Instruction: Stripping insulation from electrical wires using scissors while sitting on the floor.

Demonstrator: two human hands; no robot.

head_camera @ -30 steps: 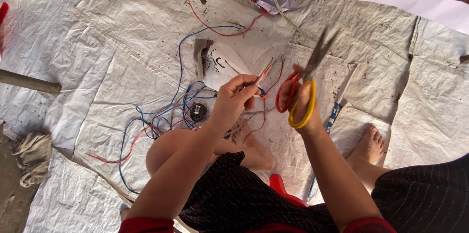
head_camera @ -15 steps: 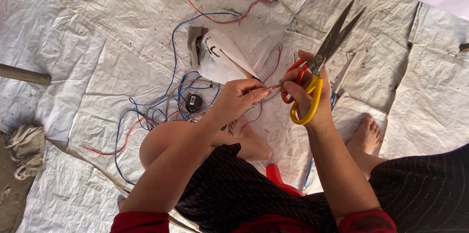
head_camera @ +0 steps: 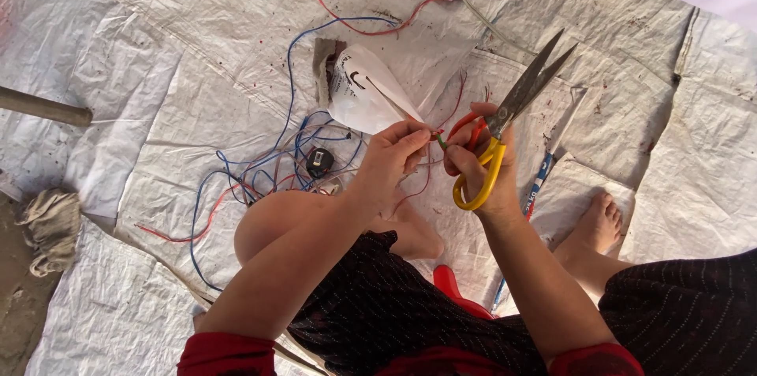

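Head view: we sit on white woven sheeting (head_camera: 158, 45). Our left hand (head_camera: 390, 159) pinches 1 thin wire end (head_camera: 439, 139) steady in closed fingers. Our right hand (head_camera: 481, 163) grips yellow-handled scissors (head_camera: 505, 120), blades up, while its fingertips work the same wire. Loose wires (head_camera: 268, 167) lie nearby.

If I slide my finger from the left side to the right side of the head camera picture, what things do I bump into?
Rag bundle → tangle of blue and red wires → left hand → right hand holding the yellow-handled scissors → bare foot.
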